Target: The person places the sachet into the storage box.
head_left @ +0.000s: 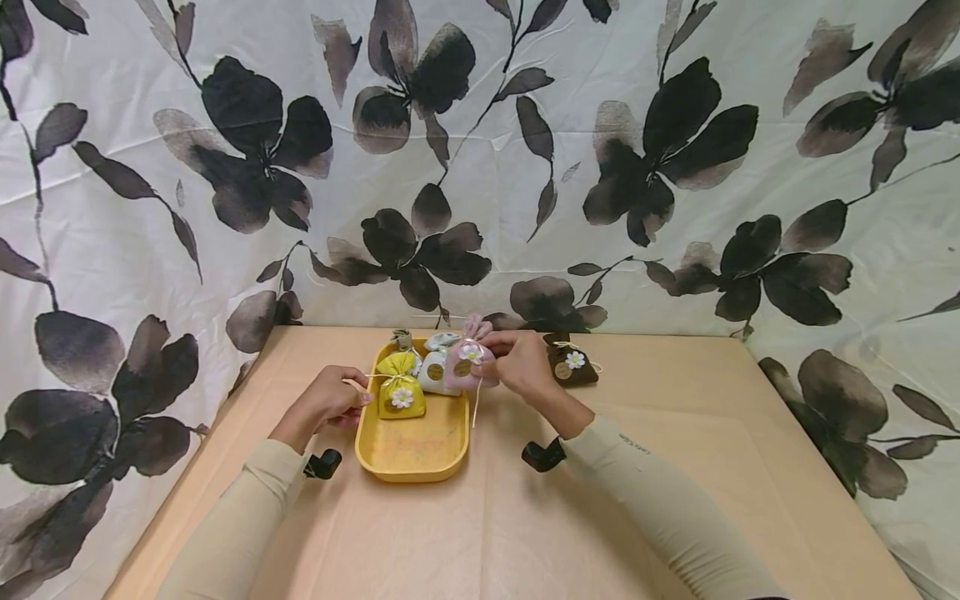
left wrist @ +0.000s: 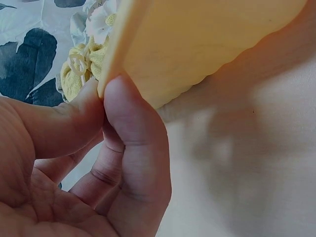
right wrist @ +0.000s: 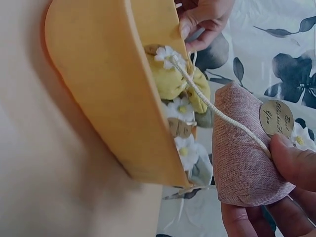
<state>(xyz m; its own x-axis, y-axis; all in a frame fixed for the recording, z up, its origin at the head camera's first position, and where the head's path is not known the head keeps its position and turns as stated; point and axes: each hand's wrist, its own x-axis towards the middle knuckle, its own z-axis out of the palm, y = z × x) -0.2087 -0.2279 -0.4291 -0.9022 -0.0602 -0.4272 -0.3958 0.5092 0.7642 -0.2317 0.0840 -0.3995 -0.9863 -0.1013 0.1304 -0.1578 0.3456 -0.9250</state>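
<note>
Pouch, dusty-pink woven cloth, white-flowered (head_left: 459, 372): pinched between thumb and fingers of right hand (head_left: 525, 362), just left of that hand. Neck-to-base axis roughly upright in head view, neck uppermost. Pouch overlaps far right rim of yellow round-cornered rectangular tray (head_left: 420, 446) in head view; bare floor lies left and nearer person. Right hand nearer pouch; left hand (head_left: 330, 396) pinches tray's left rim, opposite side.

You've got pale beige long sleeves on, the left sleeve (head_left: 238, 517) kinda wrinkled near the cuff. Your right sleeve (head_left: 675, 508) has some tiny dark lettering (head_left: 634, 444), too small to read tbh. Plus chunky black gadgets, a left wrist cam (head_left: 325, 464) and a right wrist cam (head_left: 543, 456).
</note>
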